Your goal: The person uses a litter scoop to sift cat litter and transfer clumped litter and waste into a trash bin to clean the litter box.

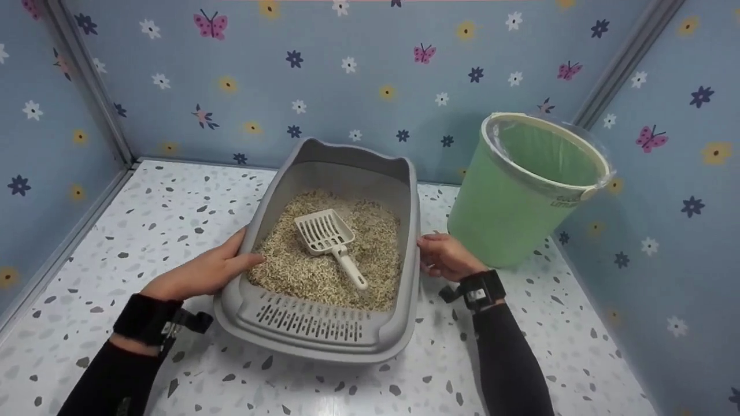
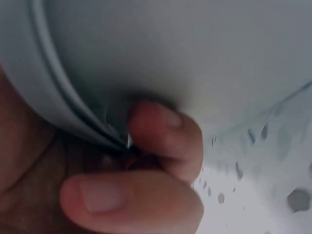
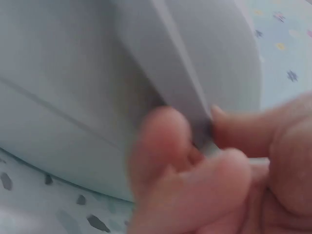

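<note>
A grey litter box (image 1: pixel 272 199) with high back walls stands between my two hands. Tan litter (image 1: pixel 289 277) covers its floor, and a cream slotted litter scoop (image 1: pixel 326 231) lies on top, handle toward the front right. My left hand (image 1: pixel 202 268) grips the left rim, thumb over the edge inside; in the left wrist view its fingers (image 2: pixel 165 141) curl under the rim against the outer wall. At the right rim, my right hand (image 1: pixel 448 257) holds the edge from outside. The right wrist view shows its fingertips (image 3: pixel 165 126) beneath the lip, thumb on the outer face.
A green bin (image 1: pixel 497 202) lined with a clear bag stands to the right, close behind my right hand. Flower-patterned walls (image 1: pixel 347 81) enclose the back and both sides. The speckled white surface (image 1: pixel 156 231) runs under everything.
</note>
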`<control>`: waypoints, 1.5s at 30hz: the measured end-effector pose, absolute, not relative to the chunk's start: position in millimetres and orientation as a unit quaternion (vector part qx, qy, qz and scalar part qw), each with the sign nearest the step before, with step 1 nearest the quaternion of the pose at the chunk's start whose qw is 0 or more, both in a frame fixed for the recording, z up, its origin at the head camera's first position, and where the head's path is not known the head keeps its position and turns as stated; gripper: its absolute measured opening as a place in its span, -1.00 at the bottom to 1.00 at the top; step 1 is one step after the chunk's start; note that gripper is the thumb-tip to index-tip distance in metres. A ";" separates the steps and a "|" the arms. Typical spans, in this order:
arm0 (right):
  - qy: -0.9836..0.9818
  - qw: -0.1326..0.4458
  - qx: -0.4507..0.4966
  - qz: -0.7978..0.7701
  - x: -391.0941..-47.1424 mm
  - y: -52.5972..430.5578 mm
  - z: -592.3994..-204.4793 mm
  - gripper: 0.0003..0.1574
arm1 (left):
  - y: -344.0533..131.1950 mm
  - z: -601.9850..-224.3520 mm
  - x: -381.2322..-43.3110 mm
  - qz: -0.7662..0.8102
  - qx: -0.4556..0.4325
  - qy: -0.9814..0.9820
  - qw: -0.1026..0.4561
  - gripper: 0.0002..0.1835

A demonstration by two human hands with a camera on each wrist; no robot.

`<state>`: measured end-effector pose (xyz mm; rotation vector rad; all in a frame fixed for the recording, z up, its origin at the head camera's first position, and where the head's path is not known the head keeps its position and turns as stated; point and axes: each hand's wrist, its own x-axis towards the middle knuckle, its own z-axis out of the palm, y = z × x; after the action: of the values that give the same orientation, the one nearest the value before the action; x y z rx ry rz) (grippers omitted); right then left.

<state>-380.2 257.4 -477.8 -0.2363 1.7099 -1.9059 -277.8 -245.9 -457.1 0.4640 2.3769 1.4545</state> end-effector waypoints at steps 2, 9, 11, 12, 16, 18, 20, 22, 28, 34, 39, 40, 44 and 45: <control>0.637 0.307 -0.109 -0.699 -379.9 263.9 -476.6 -0.62 | -251.5 -454.7 -286.7 0.509 0.155 0.829 0.172 -0.02; 0.682 0.248 -0.058 -0.686 -380.7 257.0 -479.1 -0.56 | -256.2 -441.5 -272.8 0.455 0.111 0.866 0.176 0.03; 0.691 0.202 -0.020 -0.694 -382.2 249.4 -482.1 -0.53 | -253.3 -439.9 -255.9 0.421 0.097 0.887 0.162 0.11; 0.691 0.182 -0.005 -0.700 -383.1 245.8 -483.5 -0.51 | -251.2 -439.9 -247.8 0.401 0.091 0.898 0.155 0.13; 0.676 0.125 0.012 -0.726 -385.3 236.8 -486.9 -0.53 | -239.2 -443.1 -228.0 0.375 0.063 0.917 0.120 0.10; 0.669 0.120 0.004 -0.734 -385.2 236.3 -487.1 -0.53 | -235.8 -444.9 -226.7 0.372 0.050 0.921 0.104 0.04; 0.669 0.125 -0.009 -0.733 -384.1 238.2 -487.0 -0.50 | -235.6 -446.4 -229.2 0.374 0.049 0.922 0.093 -0.01; 0.665 0.140 -0.021 -0.733 -381.8 241.9 -487.3 -0.49 | -239.0 -448.7 -234.5 0.369 0.055 0.924 0.085 -0.04; 0.646 0.188 -0.039 -0.739 -363.9 248.3 -489.6 -0.50 | -263.4 -453.0 -261.9 0.382 0.071 0.917 0.086 -0.10; 0.666 0.188 -0.047 -0.720 -346.9 244.1 -491.8 -0.52 | -283.6 -455.8 -283.4 0.433 0.077 0.893 0.093 -0.10; 0.706 0.145 -0.012 -0.693 -357.6 244.8 -487.7 -0.49 | -279.3 -457.6 -260.4 0.403 0.043 0.911 0.078 0.06; 0.713 0.132 0.001 -0.688 -362.5 246.0 -486.4 -0.46 | -276.2 -457.1 -253.0 0.397 0.033 0.914 0.075 0.09; 0.705 0.091 0.045 -0.702 -382.7 251.0 -481.4 -0.42 | -258.3 -457.0 -230.2 0.383 0.002 0.922 0.064 0.17; 0.695 0.086 0.051 -0.712 -386.7 252.4 -480.8 -0.44 | -253.4 -457.8 -227.7 0.381 -0.009 0.923 0.059 0.17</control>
<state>-386.7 252.4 -480.8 0.1532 2.0721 -2.1214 -227.7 -253.4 -457.8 -0.0263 2.7953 1.1543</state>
